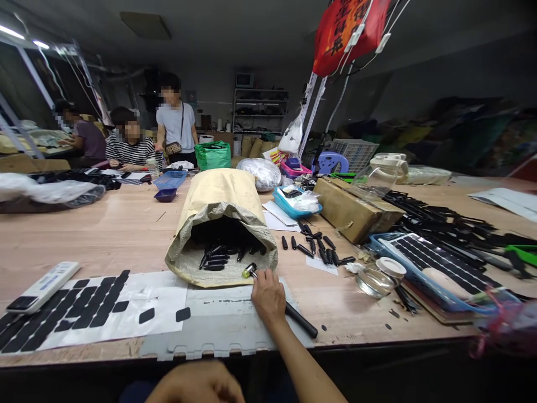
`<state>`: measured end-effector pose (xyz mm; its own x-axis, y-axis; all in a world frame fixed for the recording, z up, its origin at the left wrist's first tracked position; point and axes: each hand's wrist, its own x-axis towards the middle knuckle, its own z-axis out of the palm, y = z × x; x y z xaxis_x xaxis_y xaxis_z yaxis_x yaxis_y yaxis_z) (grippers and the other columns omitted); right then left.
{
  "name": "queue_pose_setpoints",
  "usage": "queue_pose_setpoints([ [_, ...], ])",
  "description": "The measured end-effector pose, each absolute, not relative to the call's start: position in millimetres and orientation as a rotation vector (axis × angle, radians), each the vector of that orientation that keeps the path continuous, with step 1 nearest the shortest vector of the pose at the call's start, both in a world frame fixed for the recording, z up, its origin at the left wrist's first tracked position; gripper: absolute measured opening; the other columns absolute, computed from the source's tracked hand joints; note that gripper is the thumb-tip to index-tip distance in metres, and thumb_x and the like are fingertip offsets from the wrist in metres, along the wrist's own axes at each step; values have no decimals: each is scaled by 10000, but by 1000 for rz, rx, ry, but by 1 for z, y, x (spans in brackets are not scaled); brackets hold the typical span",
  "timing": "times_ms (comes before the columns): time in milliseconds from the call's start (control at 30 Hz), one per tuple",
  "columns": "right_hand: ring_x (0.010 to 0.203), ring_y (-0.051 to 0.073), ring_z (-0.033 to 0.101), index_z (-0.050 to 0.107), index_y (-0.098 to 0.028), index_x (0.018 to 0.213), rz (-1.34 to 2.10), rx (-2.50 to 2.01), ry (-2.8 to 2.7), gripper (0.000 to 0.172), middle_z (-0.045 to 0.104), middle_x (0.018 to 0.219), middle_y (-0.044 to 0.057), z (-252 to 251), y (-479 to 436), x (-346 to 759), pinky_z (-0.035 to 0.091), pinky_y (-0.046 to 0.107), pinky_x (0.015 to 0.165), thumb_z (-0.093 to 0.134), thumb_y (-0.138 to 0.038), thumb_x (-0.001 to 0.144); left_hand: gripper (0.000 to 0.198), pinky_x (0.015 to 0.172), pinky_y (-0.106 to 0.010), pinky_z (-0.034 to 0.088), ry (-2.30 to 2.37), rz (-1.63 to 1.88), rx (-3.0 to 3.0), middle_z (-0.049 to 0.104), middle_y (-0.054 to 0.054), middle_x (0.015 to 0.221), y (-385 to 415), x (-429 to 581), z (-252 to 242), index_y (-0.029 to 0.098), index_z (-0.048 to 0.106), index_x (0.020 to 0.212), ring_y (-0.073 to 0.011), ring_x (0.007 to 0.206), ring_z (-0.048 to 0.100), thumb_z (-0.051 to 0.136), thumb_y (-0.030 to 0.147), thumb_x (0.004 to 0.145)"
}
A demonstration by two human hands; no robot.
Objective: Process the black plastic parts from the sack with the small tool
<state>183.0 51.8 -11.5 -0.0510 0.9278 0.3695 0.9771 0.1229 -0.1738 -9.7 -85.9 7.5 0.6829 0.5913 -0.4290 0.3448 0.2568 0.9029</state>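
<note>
While the right hand [268, 298] wraps shut around a hammer [300, 320], its head touching the sack [218, 204] just beyond, the left hand [197, 385] sits nearer, its grip hidden.

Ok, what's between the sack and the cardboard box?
Head view: white papers, a blue tray and loose black parts lie between sack and box. The right grip holds a hammer at the sack's mouth.

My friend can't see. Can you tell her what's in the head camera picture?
A person's right hand grips a small black-handled hammer at the mouth of a tan woven sack lying open on a wooden table, with small black oblong pieces inside. The left hand sits low near the table's edge.
</note>
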Motion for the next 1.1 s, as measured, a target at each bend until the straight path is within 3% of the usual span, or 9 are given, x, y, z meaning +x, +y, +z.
queue_pose_setpoints([
  [100, 913, 231, 523, 606, -193, 969, -170, -1850, -2022, 179, 586, 964, 87, -11, 52, 183, 353, 331, 713, 432, -213, 931, 365, 652, -285, 515, 1069, 364, 1441, 718, -29, 850, -31, -20, 44, 202, 714, 1014, -172, 722, 649, 627, 510, 839],
  [233, 910, 222, 518, 600, -192, 977, -169, -1857, -2018, 175, 582, 964, 81, -11, 52, 182, 351, 323, 710, 432, -208, 931, 265, 775, -318, 499, 1881, 823, 1629, 729, -71, 913, 47, -40, 61, 167, 713, 984, -209, 845, 653, 523, 319, 880],
  [367, 910, 216, 514, 590, -196, 984, -176, -1866, -2022, 156, 577, 977, 76, -11, 53, 183, 351, 315, 707, 447, -218, 926, 237, 846, -311, 462, 2294, 643, 1617, 732, -126, 991, 96, -54, 44, 142, 720, 978, -248, 983, 654, 548, 228, 839],
  [533, 920, 219, 515, 585, -204, 991, -166, -1871, -2019, 149, 578, 989, 81, -12, 54, 183, 354, 315, 714, 456, -240, 927, 190, 765, -320, 453, 2337, 405, 1579, 723, -155, 1007, 105, -59, 37, 154, 709, 904, -289, 978, 663, 586, 271, 821],
  [733, 921, 222, 509, 586, -206, 979, -155, -1882, -2020, 141, 574, 989, 81, -11, 54, 182, 360, 317, 718, 466, -248, 919, 250, 790, -334, 456, 2305, 745, 1728, 693, -98, 1046, 72, -47, 45, 191, 627, 1084, -252, 969, 635, 515, 322, 903],
  [900, 923, 224, 507, 589, -199, 978, -162, -1866, -2015, 161, 576, 990, 93, -11, 53, 183, 362, 319, 717, 445, -251, 926, 159, 858, -324, 445, 1813, 726, 2101, 665, -45, 976, 53, -14, 25, 215, 678, 970, -219, 972, 572, 617, 256, 829],
  [1100, 931, 229, 520, 603, -201, 996, -146, -1868, -2025, 180, 596, 1003, 95, -11, 53, 182, 377, 320, 718, 443, -249, 930, 212, 894, -348, 427, 1728, 767, 1987, 657, -45, 950, 57, -9, -1, 216, 727, 982, -226, 973, 557, 642, 285, 801],
])
